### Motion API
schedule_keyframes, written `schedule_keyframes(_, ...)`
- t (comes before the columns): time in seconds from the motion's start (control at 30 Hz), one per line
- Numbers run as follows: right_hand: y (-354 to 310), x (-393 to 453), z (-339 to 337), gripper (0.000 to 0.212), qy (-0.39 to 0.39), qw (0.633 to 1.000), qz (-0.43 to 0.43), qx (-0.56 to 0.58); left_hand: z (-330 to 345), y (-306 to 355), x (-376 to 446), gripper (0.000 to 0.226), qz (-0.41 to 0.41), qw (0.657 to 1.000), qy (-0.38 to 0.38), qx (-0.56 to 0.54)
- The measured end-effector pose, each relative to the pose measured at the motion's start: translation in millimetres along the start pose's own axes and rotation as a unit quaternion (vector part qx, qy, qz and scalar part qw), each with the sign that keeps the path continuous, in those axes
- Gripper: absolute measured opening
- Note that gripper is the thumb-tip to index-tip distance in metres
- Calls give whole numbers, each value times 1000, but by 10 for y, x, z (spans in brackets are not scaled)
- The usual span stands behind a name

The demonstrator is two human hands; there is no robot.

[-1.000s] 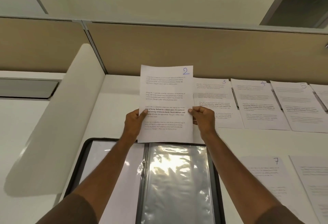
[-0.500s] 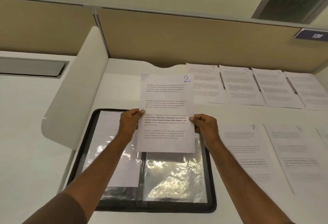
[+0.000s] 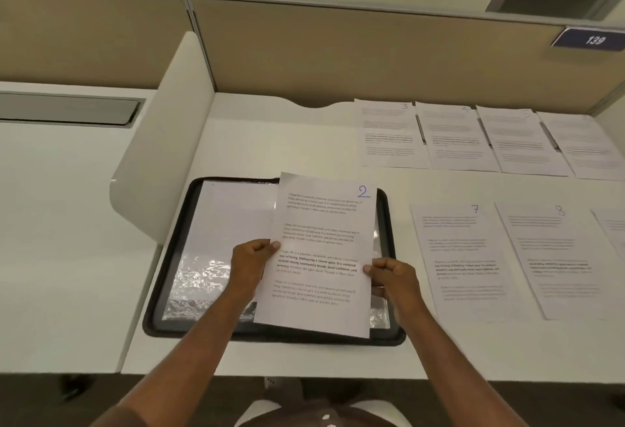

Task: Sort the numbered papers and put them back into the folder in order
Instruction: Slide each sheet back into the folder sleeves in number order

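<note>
The paper numbered 2 (image 3: 321,223) hangs over the right page of the open black folder (image 3: 170,257). My left hand (image 3: 252,261) pinches its left edge and my right hand (image 3: 392,274) pinches its right edge. The folder lies flat on the white desk (image 3: 253,135), with shiny plastic sleeves inside; a white sheet (image 3: 233,213) sits in the left sleeve. The right sleeve is mostly hidden behind paper 2.
Papers 3 (image 3: 389,135), 4 (image 3: 453,139) and two more lie in a row at the back right. Papers 7 (image 3: 463,257) and 8 (image 3: 554,257) lie nearer, right of the folder. A white divider panel (image 3: 169,142) stands left of the folder.
Both hands have lowered paper 2 from in front of the partition down over the folder's right page. The view has tilted down, showing the desk's front edge.
</note>
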State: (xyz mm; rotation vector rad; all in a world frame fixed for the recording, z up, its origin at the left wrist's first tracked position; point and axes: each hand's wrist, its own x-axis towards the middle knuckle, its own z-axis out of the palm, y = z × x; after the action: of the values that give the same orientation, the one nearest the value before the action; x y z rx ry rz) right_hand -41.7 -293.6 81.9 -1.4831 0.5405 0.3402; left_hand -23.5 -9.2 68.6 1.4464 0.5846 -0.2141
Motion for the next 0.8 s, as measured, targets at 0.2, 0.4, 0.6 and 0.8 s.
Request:
schedule_keyframes(0.2,189,-188,-280,17,-49,998,24,-33,88,-131,-433,14,-4,999,-18,37)
schedule_keyframes(0.4,247,-420,-564,9,-40,998,20,-52,273,-247,-872,14,-41,997,-31,55)
schedule_keyframes(0.6,281,-533,-792,8,-29,998,-10,-61,308,-445,-1287,42,-101,994,-15,-32)
schedule_keyframes(0.8,373,-515,-746,9,-22,999,-3,-25,283,-833,-1843,56,-66,952,52,-296)
